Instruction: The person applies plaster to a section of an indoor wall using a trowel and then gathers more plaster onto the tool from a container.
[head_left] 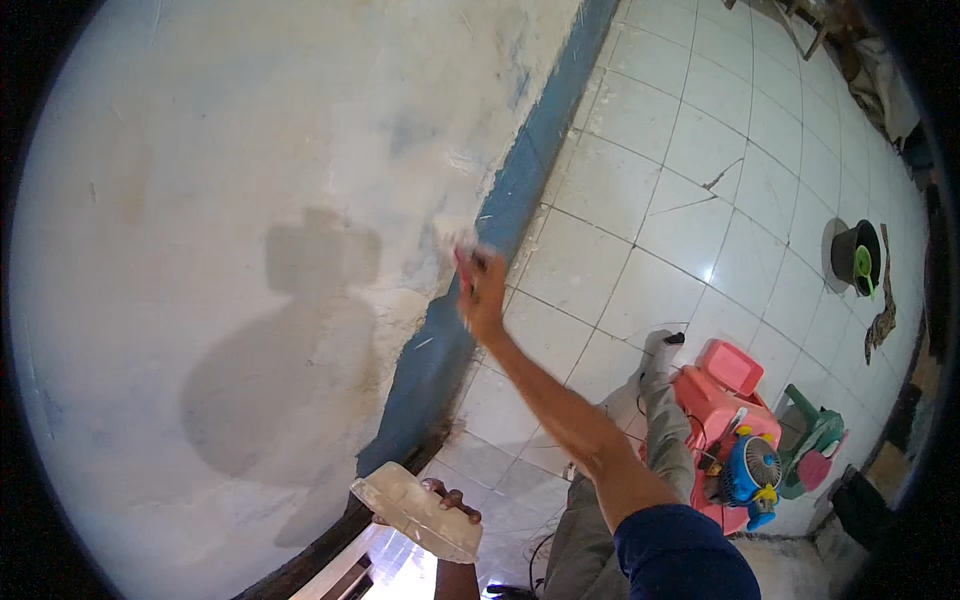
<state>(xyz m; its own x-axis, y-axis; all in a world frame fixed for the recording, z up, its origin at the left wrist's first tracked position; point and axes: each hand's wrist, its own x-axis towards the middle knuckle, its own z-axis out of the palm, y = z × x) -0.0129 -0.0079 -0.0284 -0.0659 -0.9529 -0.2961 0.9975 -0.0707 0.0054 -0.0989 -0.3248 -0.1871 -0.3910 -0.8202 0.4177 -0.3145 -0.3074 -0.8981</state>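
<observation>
My right hand [484,298] reaches out to the wall [240,130], closed round a red-handled brush [461,262]. Motion smears the brush, and its pale tip meets the wall close to the ragged upper border of a blue painted band [520,185]. Low in the picture my left hand [452,500] grips a pale, coated tub [418,508], its fingers wrapped over one side. The tub is tilted, and its contents do not show. Whitish coating covers most of the wall above the blue band.
White floor tiles [620,240] run along the wall, some cracked. A pink plastic stool [705,400] stands by my leg, with a blue and yellow fan [752,470] on it. Farther right are a green stool [815,440] and a black bucket [848,245] with a green dipper [864,265].
</observation>
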